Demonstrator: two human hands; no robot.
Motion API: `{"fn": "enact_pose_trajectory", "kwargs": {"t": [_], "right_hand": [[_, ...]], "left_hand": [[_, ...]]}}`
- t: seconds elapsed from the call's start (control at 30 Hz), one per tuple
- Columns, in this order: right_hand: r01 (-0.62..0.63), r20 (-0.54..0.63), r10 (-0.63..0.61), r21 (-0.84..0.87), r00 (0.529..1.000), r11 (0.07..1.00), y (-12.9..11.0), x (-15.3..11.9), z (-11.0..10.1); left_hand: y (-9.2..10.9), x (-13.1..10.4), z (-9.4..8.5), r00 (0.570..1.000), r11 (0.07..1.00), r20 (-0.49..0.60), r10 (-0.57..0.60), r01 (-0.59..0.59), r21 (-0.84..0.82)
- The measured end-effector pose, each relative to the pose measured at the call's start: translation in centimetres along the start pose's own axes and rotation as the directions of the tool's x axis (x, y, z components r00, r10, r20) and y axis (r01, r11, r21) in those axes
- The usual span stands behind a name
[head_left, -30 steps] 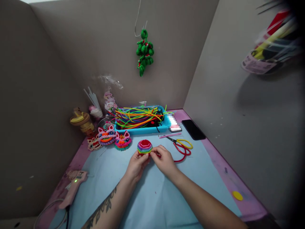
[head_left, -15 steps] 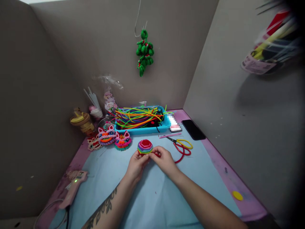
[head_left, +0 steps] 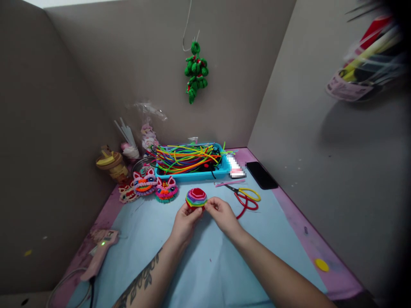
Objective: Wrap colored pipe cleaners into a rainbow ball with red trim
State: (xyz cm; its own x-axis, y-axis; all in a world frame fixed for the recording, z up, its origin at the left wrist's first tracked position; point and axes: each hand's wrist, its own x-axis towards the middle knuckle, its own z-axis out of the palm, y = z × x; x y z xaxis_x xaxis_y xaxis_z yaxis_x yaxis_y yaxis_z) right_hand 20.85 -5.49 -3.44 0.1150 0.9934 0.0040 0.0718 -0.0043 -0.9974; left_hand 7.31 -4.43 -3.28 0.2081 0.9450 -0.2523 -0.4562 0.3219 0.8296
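Observation:
A small dome of pipe cleaners [head_left: 196, 196], ringed in red, pink, purple, blue, green and yellow, is held above the blue mat. My left hand [head_left: 186, 221] grips it from below and the left, thumb on its near side. At its right edge, my right hand [head_left: 221, 212] has thumb and forefinger pinched together on a red pipe cleaner [head_left: 241, 212], whose loose length curls out behind the hand. The pinched spot itself is mostly hidden by the fingers. Scissors [head_left: 242, 192] with yellow and red handles lie just beyond my right hand, close to that red length.
A blue tray [head_left: 192, 174] heaped with colourful pipe cleaners stands at the back. Several lion-head pieces [head_left: 166, 190] sit left of it. A pink glue gun [head_left: 100, 256], its light green, lies at left with its cord. A black phone [head_left: 261, 175] rests at right.
The dome has turned and tilted slightly in my left hand, showing more red along its lower edge. My right fingers have shifted a little up and right along its rim.

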Motion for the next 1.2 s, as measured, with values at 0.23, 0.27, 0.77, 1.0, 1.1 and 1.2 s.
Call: {"fn": "enact_pose_trajectory", "kwargs": {"t": [0.23,0.27,0.77,1.0,1.1,1.2], "right_hand": [[0.006,0.015,-0.007,0.037,1.0,0.999,0.1,0.0,0.1],[0.006,0.02,-0.007,0.05,1.0,0.999,0.2,0.1,0.1],[-0.155,0.124,0.137,0.149,0.983,0.977,-0.2,-0.1,0.0],[-0.219,0.125,0.197,0.198,0.972,0.955,-0.6,0.2,-0.2],[-0.24,0.144,0.211,0.233,0.967,0.942,-0.7,0.3,-0.4],[-0.252,0.166,0.214,0.257,0.963,0.933,-0.8,0.2,-0.5]], "left_hand": [[-0.1,-0.2,0.1,0.999,0.999,0.035,-0.02,0.021,-0.025],[-0.1,-0.2,0.1,0.999,0.999,0.035,-0.024,0.025,-0.026],[-0.4,0.4,-0.4,0.99,0.987,0.031,0.14,-0.142,0.078],[-0.4,0.5,-0.4,0.983,0.974,0.018,0.182,-0.183,0.135],[-0.6,0.6,-0.5,0.98,0.969,0.022,0.197,-0.198,0.148],[-0.6,0.7,-0.7,0.981,0.97,0.033,0.192,-0.195,0.147]]}}
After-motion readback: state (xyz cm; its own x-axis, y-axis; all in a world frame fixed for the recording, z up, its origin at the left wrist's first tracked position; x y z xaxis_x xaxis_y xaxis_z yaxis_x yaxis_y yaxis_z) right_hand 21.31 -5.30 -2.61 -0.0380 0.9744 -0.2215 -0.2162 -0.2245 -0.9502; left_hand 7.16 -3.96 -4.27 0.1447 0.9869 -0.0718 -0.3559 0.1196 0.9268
